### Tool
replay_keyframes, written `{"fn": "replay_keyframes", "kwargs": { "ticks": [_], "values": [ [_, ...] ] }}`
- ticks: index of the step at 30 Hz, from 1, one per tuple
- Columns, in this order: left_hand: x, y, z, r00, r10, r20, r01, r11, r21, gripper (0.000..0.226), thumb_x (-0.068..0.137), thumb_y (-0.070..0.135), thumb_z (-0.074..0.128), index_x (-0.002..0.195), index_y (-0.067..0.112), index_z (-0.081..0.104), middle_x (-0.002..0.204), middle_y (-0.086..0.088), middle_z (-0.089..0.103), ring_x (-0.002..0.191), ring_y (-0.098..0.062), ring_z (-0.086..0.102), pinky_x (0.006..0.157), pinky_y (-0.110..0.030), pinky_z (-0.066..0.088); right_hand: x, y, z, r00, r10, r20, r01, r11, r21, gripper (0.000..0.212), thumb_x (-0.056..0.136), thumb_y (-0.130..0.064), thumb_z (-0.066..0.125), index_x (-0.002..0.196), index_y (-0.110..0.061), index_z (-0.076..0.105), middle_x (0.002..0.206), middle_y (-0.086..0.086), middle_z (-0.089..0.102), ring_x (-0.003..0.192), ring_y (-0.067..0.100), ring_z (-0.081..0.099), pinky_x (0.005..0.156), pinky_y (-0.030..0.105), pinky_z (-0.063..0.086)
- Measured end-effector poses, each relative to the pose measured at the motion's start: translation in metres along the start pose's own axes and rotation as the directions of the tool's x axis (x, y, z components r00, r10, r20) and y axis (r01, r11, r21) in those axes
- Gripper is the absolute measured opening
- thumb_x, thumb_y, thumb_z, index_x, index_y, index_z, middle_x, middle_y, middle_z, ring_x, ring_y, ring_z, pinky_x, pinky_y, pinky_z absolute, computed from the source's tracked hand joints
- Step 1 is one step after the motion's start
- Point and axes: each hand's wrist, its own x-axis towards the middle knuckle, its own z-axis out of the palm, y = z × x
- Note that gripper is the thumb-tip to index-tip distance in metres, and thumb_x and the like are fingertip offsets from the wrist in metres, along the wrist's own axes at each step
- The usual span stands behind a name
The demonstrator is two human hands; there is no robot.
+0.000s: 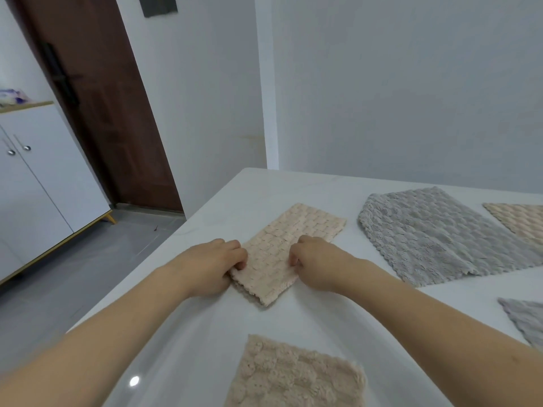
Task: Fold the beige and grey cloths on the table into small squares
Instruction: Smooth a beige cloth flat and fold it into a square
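On the white bench [308, 324], a beige cloth [289, 248] with a woven, waffle-like texture lies folded into a long narrow strip, angled away toward the right. The left hand [216, 265] grips the strip's near end at its left edge, fingers curled onto the fabric. The right hand [316, 264] pinches the same end at its right edge, knuckles up. Further right, a grey cloth [435, 233] lies spread flat.

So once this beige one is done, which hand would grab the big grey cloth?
Probably the right hand: the grey cloth lies spread on its side, while the left hand grips the beige cloth's far edge.
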Motion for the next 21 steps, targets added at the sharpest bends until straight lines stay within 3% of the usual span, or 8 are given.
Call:
{"fn": "replay_keyframes", "kwargs": {
  "ticks": [2, 4, 7, 10, 12, 14, 18, 21],
  "values": [
    [0.004, 0.008, 0.001, 0.999, -0.008, -0.035, 0.008, 1.0, 0.012, 0.02, 0.085, 0.019, 0.046, 0.099, 0.031, 0.053, 0.102, 0.016, 0.053, 0.093, -0.009, 0.044, 0.08, -0.03, 0.041, -0.006, -0.017, 0.002, 0.998, -0.062, -0.007, 0.062, 0.998, 0.005, 0.027, 0.091, -0.017, 0.042, 0.108, -0.015, 0.062, 0.112, 0.004, 0.053, 0.107, 0.025, 0.052, 0.093, 0.04, 0.046],
    [0.007, 0.017, 0.001, 0.999, -0.027, -0.018, 0.027, 0.999, -0.042, 0.015, 0.086, 0.022, 0.046, 0.096, 0.027, 0.056, 0.097, 0.014, 0.056, 0.091, -0.011, 0.048, 0.078, -0.03, 0.042, -0.016, -0.032, 0.003, 0.994, -0.103, 0.044, 0.098, 0.991, 0.095, 0.033, 0.09, -0.039, 0.044, 0.094, -0.015, 0.065, 0.099, 0.004, 0.061, 0.094, 0.023, 0.058, 0.084, 0.041, 0.05],
    [0.007, 0.026, -0.003, 0.994, -0.098, 0.038, 0.104, 0.958, -0.266, 0.013, 0.088, 0.022, 0.048, 0.075, 0.024, 0.048, 0.077, 0.01, 0.051, 0.073, -0.012, 0.047, 0.066, -0.031, 0.039, -0.024, -0.031, 0.0, 0.991, -0.076, 0.109, 0.071, 0.996, 0.048, 0.055, 0.079, -0.067, 0.05, 0.089, -0.014, 0.063, 0.09, 0.003, 0.064, 0.082, 0.021, 0.059, 0.076, 0.04, 0.052],
    [0.006, 0.032, -0.008, 0.989, -0.135, 0.058, 0.146, 0.859, -0.491, 0.03, 0.089, 0.02, 0.049, 0.061, 0.023, 0.039, 0.059, 0.011, 0.04, 0.058, -0.012, 0.036, 0.056, -0.029, 0.029, -0.031, -0.019, -0.004, 0.993, -0.092, 0.078, 0.093, 0.995, -0.021, 0.022, 0.085, -0.035, 0.055, 0.076, -0.016, 0.048, 0.083, 0.0, 0.053, 0.079, 0.021, 0.051, 0.067, 0.033, 0.045],
    [0.002, 0.033, -0.016, 0.986, -0.116, 0.119, 0.163, 0.804, -0.572, 0.035, 0.089, 0.02, 0.05, 0.055, 0.025, 0.04, 0.054, 0.014, 0.038, 0.055, -0.009, 0.033, 0.055, -0.027, 0.029, -0.035, -0.012, -0.014, 0.991, -0.059, 0.121, 0.056, 0.998, 0.033, 0.021, 0.086, -0.022, 0.051, 0.068, -0.017, 0.04, 0.074, -0.001, 0.048, 0.072, 0.02, 0.046, 0.059, 0.03, 0.036],
    [-0.002, 0.032, -0.027, 0.97, -0.037, 0.24, 0.185, 0.754, -0.63, 0.028, 0.086, 0.023, 0.055, 0.058, 0.023, 0.051, 0.059, 0.014, 0.045, 0.059, -0.009, 0.04, 0.062, -0.026, 0.035, -0.037, -0.004, -0.026, 0.972, 0.005, 0.235, -0.048, 0.983, 0.177, 0.021, 0.084, -0.019, 0.054, 0.066, -0.018, 0.044, 0.07, -0.002, 0.048, 0.068, 0.018, 0.048, 0.06, 0.03, 0.039],
    [0.001, 0.027, -0.044, 0.928, 0.066, 0.366, 0.224, 0.687, -0.691, 0.026, 0.092, 0.029, 0.064, 0.068, 0.019, 0.061, 0.064, 0.002, 0.057, 0.064, -0.017, 0.047, 0.069, -0.024, 0.04, -0.036, 0.008, -0.045, 0.852, 0.018, 0.523, -0.272, 0.869, 0.414, 0.013, 0.086, -0.003, 0.047, 0.087, -0.008, 0.058, 0.079, 0.008, 0.069, 0.075, 0.025, 0.067, 0.079, 0.034, 0.056],
    [0.019, 0.022, -0.046, 0.967, -0.044, 0.251, 0.216, 0.662, -0.717, 0.032, 0.092, 0.034, 0.065, 0.063, 0.021, 0.061, 0.061, 0.0, 0.058, 0.063, -0.018, 0.052, 0.065, -0.026, 0.044, -0.023, 0.016, -0.054, 0.867, 0.073, 0.493, -0.286, 0.883, 0.371, 0.027, 0.085, 0.003, 0.037, 0.103, -0.003, 0.058, 0.078, 0.008, 0.071, 0.071, 0.024, 0.069, 0.074, 0.033, 0.057]
  ]
}}
